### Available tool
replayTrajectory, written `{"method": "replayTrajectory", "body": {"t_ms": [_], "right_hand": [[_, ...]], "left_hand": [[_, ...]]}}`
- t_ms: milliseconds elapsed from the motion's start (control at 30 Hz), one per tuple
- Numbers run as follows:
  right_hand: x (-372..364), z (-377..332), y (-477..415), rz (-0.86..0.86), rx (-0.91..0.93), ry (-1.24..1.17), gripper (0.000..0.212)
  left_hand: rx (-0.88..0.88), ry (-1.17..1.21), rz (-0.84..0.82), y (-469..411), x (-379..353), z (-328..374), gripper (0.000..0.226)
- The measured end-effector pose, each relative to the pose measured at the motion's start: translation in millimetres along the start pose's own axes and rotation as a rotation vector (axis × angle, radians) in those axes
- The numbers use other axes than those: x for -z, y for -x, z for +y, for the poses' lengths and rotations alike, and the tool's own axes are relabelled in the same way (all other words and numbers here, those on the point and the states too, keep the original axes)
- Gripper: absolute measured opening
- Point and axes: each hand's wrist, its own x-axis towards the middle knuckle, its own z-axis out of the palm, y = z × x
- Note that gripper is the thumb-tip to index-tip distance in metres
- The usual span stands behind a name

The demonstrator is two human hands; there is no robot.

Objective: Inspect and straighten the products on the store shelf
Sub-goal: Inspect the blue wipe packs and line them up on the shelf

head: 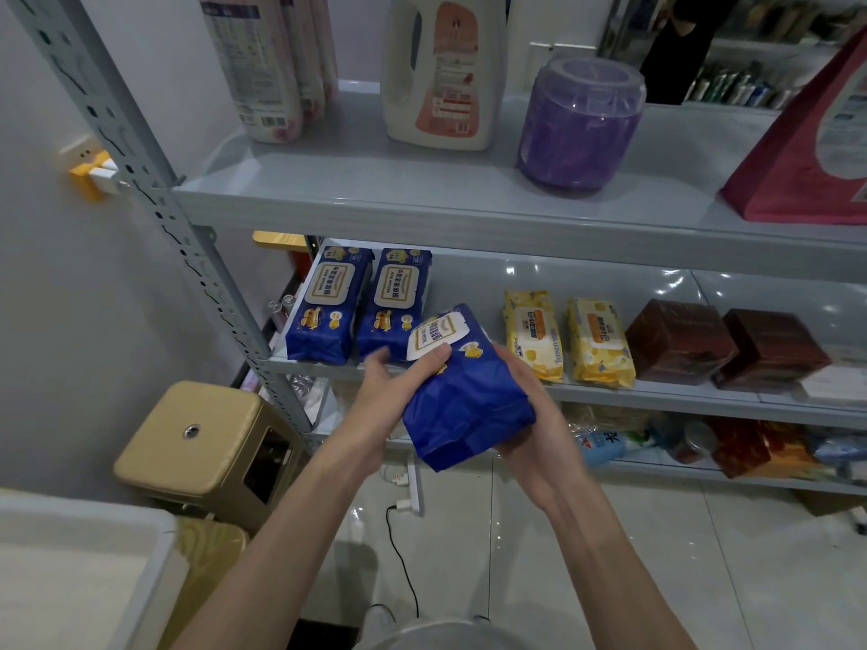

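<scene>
A blue wipes pack [464, 396] is held in front of the middle shelf [657, 396], tilted with its white lid facing up and left. My left hand [389, 391] grips its left side, thumb on the lid. My right hand [530, 415] cups its right side and underside. Two matching blue packs [328, 307] [394, 302] lie side by side at the shelf's left end. Two yellow wipes packs [535, 335] [598, 344] and two dark brown boxes [680, 342] [769, 349] lie further right on the same shelf.
The upper shelf [375, 194] carries refill pouches [267, 68], a white detergent jug [441, 72], a purple jar [579, 124] and a red bag [807, 147]. A gold stool [197, 438] stands at the left of the rack. A power strip [413, 490] and cable lie on the floor.
</scene>
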Motion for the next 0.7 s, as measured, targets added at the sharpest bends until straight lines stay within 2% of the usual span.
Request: {"method": "replayTrajectory", "body": {"t_ms": [100,233,333,467,567,700], "right_hand": [[0,-1,-1,-0.019,0.031,0.014,0.049],[-1,-13,-5,-0.034,0.012,0.156,0.041],[2,-21,-6,-0.026,0.038,0.360,0.057],[5,-22,-12,-0.008,0.092,0.441,0.047],[10,-14,-19,-0.006,0.080,0.495,0.056],[21,-3,-30,-0.007,0.059,0.486,0.070]], "left_hand": [[0.114,0.073,-0.049,-1,2,-3,0.081],[0.022,0.133,-0.069,-1,4,-3,0.069],[-0.021,0.101,-0.076,-4,7,-5,0.078],[-0.103,0.006,-0.082,-11,7,-12,0.087],[-0.171,-0.102,-0.107,-15,6,-20,0.081],[-0.123,-0.091,-0.143,-28,6,-29,0.073]]}}
